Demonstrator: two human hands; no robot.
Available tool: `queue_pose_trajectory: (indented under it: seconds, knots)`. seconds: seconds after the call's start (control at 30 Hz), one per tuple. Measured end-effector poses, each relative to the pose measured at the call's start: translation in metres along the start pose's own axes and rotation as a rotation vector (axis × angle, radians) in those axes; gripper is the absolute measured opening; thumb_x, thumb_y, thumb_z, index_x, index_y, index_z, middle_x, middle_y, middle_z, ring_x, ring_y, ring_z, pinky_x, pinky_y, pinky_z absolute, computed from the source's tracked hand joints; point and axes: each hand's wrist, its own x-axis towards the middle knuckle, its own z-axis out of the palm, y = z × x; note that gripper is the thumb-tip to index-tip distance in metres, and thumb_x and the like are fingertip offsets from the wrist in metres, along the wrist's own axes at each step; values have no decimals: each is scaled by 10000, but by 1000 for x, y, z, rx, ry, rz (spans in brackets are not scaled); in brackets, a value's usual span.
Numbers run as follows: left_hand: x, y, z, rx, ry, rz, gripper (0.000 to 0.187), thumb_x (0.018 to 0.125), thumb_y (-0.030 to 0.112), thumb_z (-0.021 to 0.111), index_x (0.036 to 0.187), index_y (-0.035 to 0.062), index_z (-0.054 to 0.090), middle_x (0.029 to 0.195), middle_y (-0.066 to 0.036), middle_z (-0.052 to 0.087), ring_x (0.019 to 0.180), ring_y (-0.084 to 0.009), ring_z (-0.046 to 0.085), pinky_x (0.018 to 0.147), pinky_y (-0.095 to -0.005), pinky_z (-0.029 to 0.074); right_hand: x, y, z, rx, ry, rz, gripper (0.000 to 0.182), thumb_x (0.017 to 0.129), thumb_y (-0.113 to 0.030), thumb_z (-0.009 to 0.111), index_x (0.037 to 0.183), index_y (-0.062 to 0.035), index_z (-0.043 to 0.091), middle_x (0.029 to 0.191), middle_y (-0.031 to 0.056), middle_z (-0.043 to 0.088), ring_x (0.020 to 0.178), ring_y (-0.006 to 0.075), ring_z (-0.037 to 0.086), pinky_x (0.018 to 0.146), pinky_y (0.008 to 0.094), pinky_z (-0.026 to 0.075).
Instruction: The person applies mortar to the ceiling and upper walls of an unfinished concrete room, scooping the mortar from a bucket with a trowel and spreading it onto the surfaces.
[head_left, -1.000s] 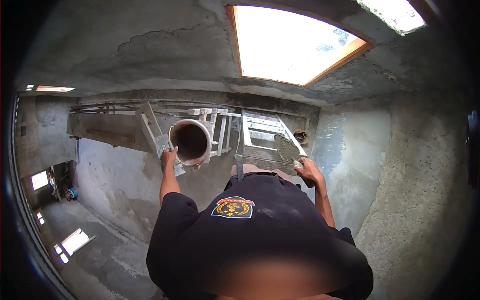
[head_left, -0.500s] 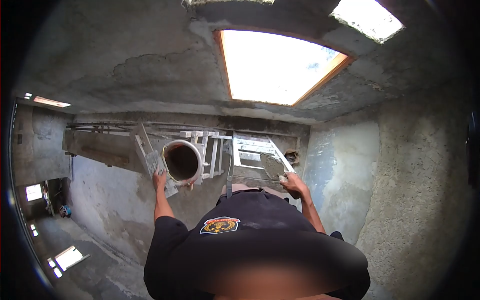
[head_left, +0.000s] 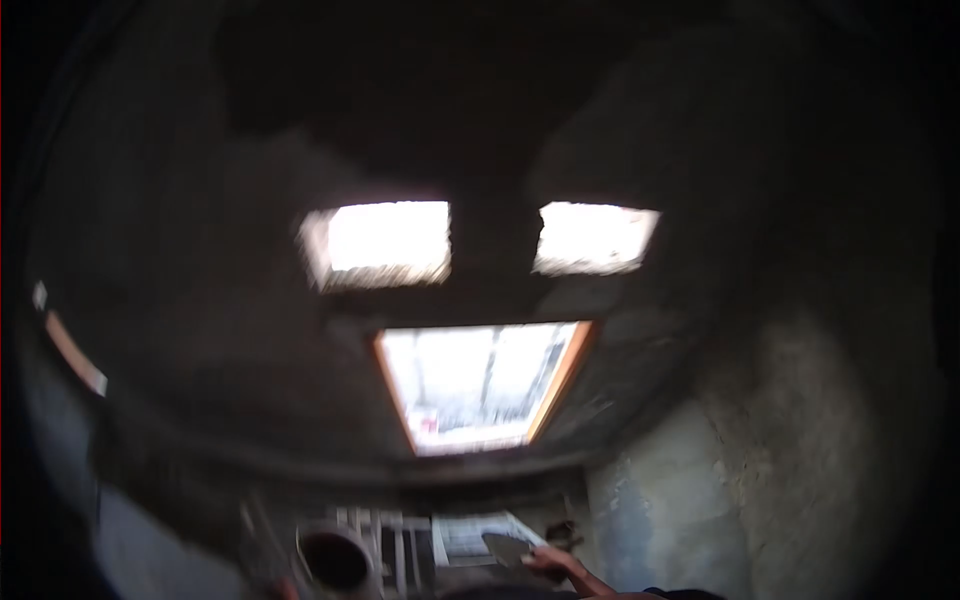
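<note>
My right hand [head_left: 548, 562] is closed round the handle of a trowel [head_left: 505, 547], whose flat blade points left over a pale ladder-like frame [head_left: 452, 538]. At the lower edge, my left hand [head_left: 287, 589] shows only as a blurred patch beside a round bucket [head_left: 334, 562]. Half a second ago its fingers were wrapped round a flat grey board, like a plastering float; now the fingers and the board are smeared and mostly cut off. Inside, the bucket looks dark.
Ahead stands a rough plastered wall with two bright openings [head_left: 390, 236] above an orange-framed window [head_left: 465, 385]. Pale wooden rails [head_left: 400, 555] stand right of the bucket. A patchy side wall [head_left: 680, 490] rises on the right.
My view has tilted up, so the bucket, trowel and both hands sit lower in the picture. The wall's upper openings have come into fuller view. The trowel stays in my right hand.
</note>
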Motion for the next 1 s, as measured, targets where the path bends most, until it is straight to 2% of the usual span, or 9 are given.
queue_pose_trajectory:
  seconds: [0.07,0.3,0.4,0.53,0.6,0.7,0.8,0.83,1.0]
  knots:
    - [-9,38,-20,-65,89,49,577,817,308,481,1264,-30,345,1297,-168,371,1213,-266,343,999,-344,303,26,44,33,212,40,66,454,749,-409,598,929,8,597,729,144,603,664,243,583,613,365,453]
    - [-62,70,-63,-577,209,188,510,844,314,462,1230,-9,382,1225,-133,422,1137,-235,400,950,-341,344,-18,-77,-29,238,404,-141,275,786,-267,560,808,6,586,644,150,583,569,251,576,485,369,449]
    - [-95,98,-63,-964,-12,291,483,856,317,455,1215,0,397,1194,-118,444,1104,-222,424,930,-339,362,-4,-81,-57,79,346,-133,513,739,-420,630,1012,13,592,821,135,620,715,221,596,669,324,469]
    - [-168,166,-66,-1299,-556,340,449,872,320,444,1196,12,419,1153,-98,473,1060,-204,457,902,-337,386,-32,-127,-94,550,327,-194,389,742,-266,674,1009,-3,573,820,96,623,752,140,611,661,264,485]
    - [-205,203,-60,-1236,-674,519,432,879,322,439,1186,18,429,1132,-88,487,1039,-195,474,889,-336,398,-29,-134,-99,697,338,-297,419,773,-254,647,1092,-17,517,823,95,606,672,128,608,574,264,495]
    - [-263,232,-27,-981,-381,1192,322,907,322,408,1102,74,472,954,-61,524,873,-191,529,786,-348,454,-47,-154,-110,948,236,-235,489,804,-283,625,1180,-38,431,824,76,571,603,152,591,471,270,474]
    - [-317,256,-5,-1774,-1582,306,307,901,289,394,1060,47,495,932,-97,572,844,-245,583,746,-394,487,-45,-156,-104,862,347,-247,420,802,-284,630,1116,-45,484,797,46,569,590,102,559,482,242,464]
    - [-334,261,-13,-1677,-1726,329,307,897,277,397,1045,30,504,924,-103,584,825,-244,594,731,-394,498,-44,-154,-102,772,413,-188,434,777,-345,643,1048,-25,534,798,75,591,634,135,570,550,280,476]
    - [-378,267,-14,-1456,-1655,525,274,879,238,411,966,11,538,819,-94,603,731,-225,615,675,-355,525,-38,-137,-92,449,606,-38,497,703,-434,662,905,15,596,818,136,619,790,197,582,715,327,452]
